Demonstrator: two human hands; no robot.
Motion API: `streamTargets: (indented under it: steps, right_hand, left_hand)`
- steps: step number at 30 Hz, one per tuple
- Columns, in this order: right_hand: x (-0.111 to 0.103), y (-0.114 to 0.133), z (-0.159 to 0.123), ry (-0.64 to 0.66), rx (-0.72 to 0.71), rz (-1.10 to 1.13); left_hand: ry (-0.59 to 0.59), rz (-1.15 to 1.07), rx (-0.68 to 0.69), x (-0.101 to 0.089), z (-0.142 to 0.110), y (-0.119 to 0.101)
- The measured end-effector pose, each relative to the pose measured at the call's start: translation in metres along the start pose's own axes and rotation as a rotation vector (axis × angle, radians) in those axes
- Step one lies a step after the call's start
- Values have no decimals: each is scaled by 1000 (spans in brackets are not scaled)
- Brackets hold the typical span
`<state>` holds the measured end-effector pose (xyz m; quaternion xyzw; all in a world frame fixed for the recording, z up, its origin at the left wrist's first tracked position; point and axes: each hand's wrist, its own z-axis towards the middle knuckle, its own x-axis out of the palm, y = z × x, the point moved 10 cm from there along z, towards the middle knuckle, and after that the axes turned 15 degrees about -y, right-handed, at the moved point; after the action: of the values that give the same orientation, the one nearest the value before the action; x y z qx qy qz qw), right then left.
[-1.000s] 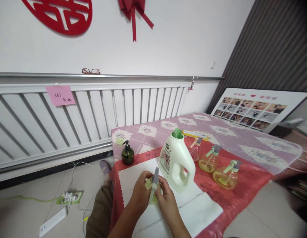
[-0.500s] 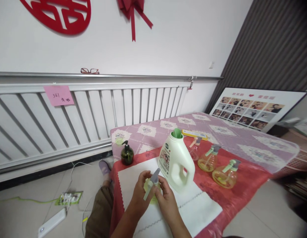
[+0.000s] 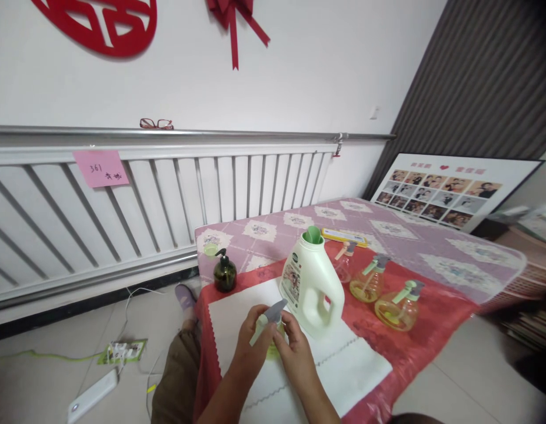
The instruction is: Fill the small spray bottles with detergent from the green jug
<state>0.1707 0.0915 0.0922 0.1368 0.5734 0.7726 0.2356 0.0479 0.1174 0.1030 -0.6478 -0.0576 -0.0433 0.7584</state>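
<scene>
A small yellow-green spray bottle (image 3: 273, 351) stands on the white cloth (image 3: 335, 377), mostly hidden by my fingers. My left hand (image 3: 254, 338) is closed around its grey and pale green spray head (image 3: 273, 312). My right hand (image 3: 295, 347) grips the bottle's neck from the other side, thumb and fingers bent around it. Just beyond my hands stands a large pale green detergent jug (image 3: 310, 288) with a green spout in its mouth.
Spray bottles with yellow liquid (image 3: 396, 312) (image 3: 367, 282) and a pinkish one (image 3: 343, 265) stand right on the red cloth (image 3: 440, 306). A dark pump bottle (image 3: 225, 274) is at left. A yellow-edged box (image 3: 343, 237) lies behind the jug. A power strip (image 3: 123, 351) sits on the floor.
The spray head has turned in my hands: its pale green trigger, which pointed down toward me, now points more to the left. The view has shifted slightly.
</scene>
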Motion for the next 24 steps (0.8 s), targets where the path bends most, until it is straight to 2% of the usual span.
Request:
streamTargets:
  steps: [3,7,12,17,24]
  right_hand:
    - [2,2,-1,2,1,8]
    - [2,1,0,-11,3,9]
    - [-1,-7,1,-30,14,5]
    - [-3,-14,1,-47,26,-8]
    - [0,-3,-1,-29,-2,-18]
  left_hand:
    - [-90,-27,-66,-1,-2,6]
    - [-188,-6,-73,0,-6,7]
    - [-108,-21,-63,2,0,8]
    - [24,-2,-18,3,9,8]
    - [4,113,19,-4,0,9]
